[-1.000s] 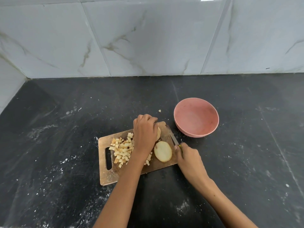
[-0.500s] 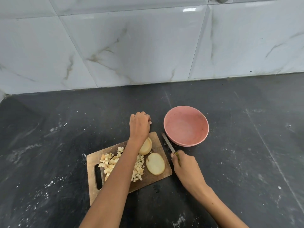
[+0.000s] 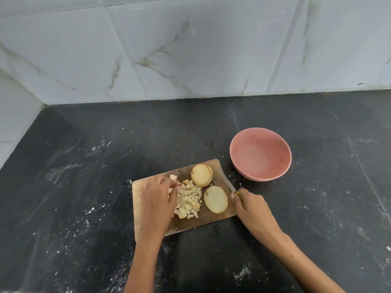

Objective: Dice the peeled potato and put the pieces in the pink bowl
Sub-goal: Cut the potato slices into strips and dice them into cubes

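Observation:
A wooden cutting board (image 3: 211, 218) lies on the black counter. On it sit a heap of diced potato (image 3: 189, 199), a thick potato chunk (image 3: 201, 175) at the far side and a flat potato slice (image 3: 215, 199) beside it. My left hand (image 3: 157, 199) rests on the board at the left of the heap, its fingertips touching the dice. My right hand (image 3: 250, 206) grips the handle of a small knife (image 3: 227, 181) whose blade lies along the board's right edge. The pink bowl (image 3: 260, 154) stands to the right behind the board, with no pieces in it.
The black stone counter (image 3: 84, 176) carries white smears and specks. A marble-tiled wall (image 3: 190, 49) rises behind it and at the left corner.
My left hand has come back from the counter behind the board to the left side of the diced heap. The right hand with the knife has stayed by the board's right edge.

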`<action>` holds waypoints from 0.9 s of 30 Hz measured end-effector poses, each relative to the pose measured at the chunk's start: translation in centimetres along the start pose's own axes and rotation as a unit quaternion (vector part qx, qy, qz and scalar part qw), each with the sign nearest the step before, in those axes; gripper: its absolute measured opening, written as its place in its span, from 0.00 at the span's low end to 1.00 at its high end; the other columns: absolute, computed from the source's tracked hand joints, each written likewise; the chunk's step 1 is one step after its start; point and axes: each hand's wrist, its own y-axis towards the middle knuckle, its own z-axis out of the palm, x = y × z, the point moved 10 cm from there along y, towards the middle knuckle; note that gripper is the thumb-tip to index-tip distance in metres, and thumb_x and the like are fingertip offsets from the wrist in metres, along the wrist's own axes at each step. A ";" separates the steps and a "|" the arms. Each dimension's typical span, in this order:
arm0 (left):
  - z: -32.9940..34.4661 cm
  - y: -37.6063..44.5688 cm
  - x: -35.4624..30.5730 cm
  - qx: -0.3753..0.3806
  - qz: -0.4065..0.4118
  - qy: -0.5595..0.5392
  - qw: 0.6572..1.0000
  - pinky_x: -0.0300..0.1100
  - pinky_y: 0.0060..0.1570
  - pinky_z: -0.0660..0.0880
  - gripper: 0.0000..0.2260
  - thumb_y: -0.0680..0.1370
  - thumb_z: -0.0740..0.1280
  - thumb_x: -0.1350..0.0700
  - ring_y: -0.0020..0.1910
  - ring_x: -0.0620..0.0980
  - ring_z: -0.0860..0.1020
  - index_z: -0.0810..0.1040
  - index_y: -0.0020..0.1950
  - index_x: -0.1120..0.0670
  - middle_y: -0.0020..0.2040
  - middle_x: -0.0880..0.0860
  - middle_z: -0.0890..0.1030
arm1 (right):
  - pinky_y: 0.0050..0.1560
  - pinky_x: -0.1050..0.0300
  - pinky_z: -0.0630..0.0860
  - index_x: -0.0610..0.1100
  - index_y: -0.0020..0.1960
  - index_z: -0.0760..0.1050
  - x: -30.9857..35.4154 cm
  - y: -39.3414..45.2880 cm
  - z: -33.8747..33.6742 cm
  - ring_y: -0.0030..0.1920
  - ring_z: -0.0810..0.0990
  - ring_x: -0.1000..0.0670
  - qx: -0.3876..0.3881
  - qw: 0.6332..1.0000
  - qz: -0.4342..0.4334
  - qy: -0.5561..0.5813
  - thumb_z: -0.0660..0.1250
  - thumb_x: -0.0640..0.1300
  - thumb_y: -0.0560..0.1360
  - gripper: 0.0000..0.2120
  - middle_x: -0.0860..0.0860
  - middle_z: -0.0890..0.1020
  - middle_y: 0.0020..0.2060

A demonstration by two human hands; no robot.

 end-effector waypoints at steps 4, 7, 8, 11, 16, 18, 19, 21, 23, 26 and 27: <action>-0.1 -1.0 1.1 -0.005 -0.017 -0.019 1.000 0.39 0.52 0.62 0.04 0.75 0.71 0.53 0.49 0.45 0.74 0.81 0.42 0.52 0.44 0.46 0.79 | 0.39 0.46 0.76 0.42 0.43 0.70 0.2 -0.2 0.0 0.36 0.77 0.47 0.005 1.000 -0.011 -0.014 0.56 0.51 0.81 0.14 0.46 0.78 0.35; -0.2 -1.1 1.2 -0.006 -0.031 -0.036 0.999 0.44 0.55 0.68 0.04 0.73 0.72 0.59 0.52 0.47 0.75 0.81 0.46 0.51 0.47 0.45 0.79 | 0.39 0.45 0.76 0.42 0.43 0.70 0.1 -0.5 -0.3 0.35 0.77 0.46 0.002 1.000 -0.013 -0.014 0.56 0.51 0.81 0.14 0.46 0.79 0.35; -0.3 -1.2 1.0 -0.012 -0.029 -0.036 0.999 0.45 0.56 0.69 0.05 0.74 0.71 0.61 0.52 0.48 0.76 0.81 0.48 0.52 0.48 0.46 0.80 | 0.38 0.46 0.76 0.43 0.43 0.69 -0.1 -0.7 -0.3 0.35 0.77 0.46 0.004 1.000 -0.013 -0.016 0.56 0.51 0.81 0.14 0.46 0.78 0.34; -0.5 -1.7 -0.7 -0.025 -0.010 -0.026 0.999 0.44 0.55 0.70 0.08 0.76 0.69 0.63 0.51 0.48 0.77 0.82 0.52 0.53 0.48 0.48 0.81 | 0.37 0.48 0.75 0.44 0.45 0.69 -0.8 -1.3 -0.3 0.34 0.77 0.48 0.020 0.999 -0.017 -0.043 0.55 0.51 0.81 0.13 0.48 0.78 0.34; 2.9 -3.0 -5.9 0.049 0.067 -0.010 0.997 0.41 0.56 0.65 0.13 0.76 0.68 0.48 0.55 0.46 0.73 0.81 0.58 0.50 0.54 0.46 0.80 | 0.37 0.51 0.74 0.46 0.47 0.65 -1.7 -2.5 0.1 0.35 0.77 0.48 0.023 0.994 -0.012 -0.102 0.52 0.51 0.82 0.11 0.50 0.76 0.34; 4.2 -3.3 -7.2 0.064 0.084 0.005 0.994 0.44 0.57 0.66 0.17 0.74 0.70 0.45 0.58 0.48 0.72 0.80 0.61 0.50 0.57 0.48 0.79 | 0.38 0.50 0.74 0.46 0.48 0.64 -1.5 -2.8 0.5 0.36 0.77 0.47 0.034 0.992 -0.013 -0.119 0.50 0.51 0.82 0.11 0.50 0.76 0.34; 4.7 -3.4 -7.7 0.072 0.089 0.017 0.993 0.45 0.58 0.66 0.19 0.74 0.70 0.44 0.59 0.49 0.72 0.79 0.62 0.50 0.59 0.48 0.78 | 0.38 0.50 0.74 0.46 0.48 0.64 -1.3 -2.8 0.6 0.37 0.77 0.46 0.038 0.991 -0.013 -0.126 0.50 0.52 0.82 0.11 0.50 0.75 0.35; 5.7 -3.6 -8.3 0.086 0.098 0.041 0.991 0.47 0.60 0.65 0.22 0.73 0.70 0.43 0.61 0.50 0.71 0.78 0.63 0.51 0.62 0.50 0.77 | 0.40 0.48 0.75 0.46 0.49 0.63 -1.0 -2.8 1.0 0.38 0.78 0.45 0.045 0.989 -0.011 -0.139 0.48 0.52 0.83 0.11 0.49 0.75 0.36; 6.0 -3.8 -8.7 0.089 0.101 0.054 0.989 0.48 0.59 0.67 0.22 0.71 0.72 0.44 0.61 0.52 0.72 0.79 0.62 0.53 0.61 0.52 0.77 | 0.42 0.47 0.76 0.45 0.51 0.63 -0.8 -2.8 1.3 0.40 0.78 0.44 0.052 0.987 -0.007 -0.150 0.47 0.51 0.83 0.11 0.47 0.77 0.39; 6.1 -3.8 -8.9 0.079 0.102 0.070 0.989 0.48 0.56 0.69 0.21 0.70 0.73 0.45 0.58 0.53 0.74 0.80 0.60 0.53 0.59 0.53 0.78 | 0.44 0.45 0.77 0.45 0.52 0.63 -0.8 -2.8 1.9 0.42 0.79 0.42 0.066 0.983 0.004 -0.170 0.48 0.50 0.83 0.10 0.45 0.78 0.42; 6.2 -3.9 -8.9 0.076 0.103 0.075 0.989 0.48 0.56 0.69 0.21 0.71 0.73 0.45 0.58 0.54 0.74 0.80 0.60 0.54 0.59 0.54 0.78 | 0.44 0.46 0.77 0.45 0.52 0.63 -0.8 -2.8 2.2 0.43 0.79 0.42 0.070 0.982 0.007 -0.174 0.48 0.49 0.83 0.09 0.44 0.79 0.42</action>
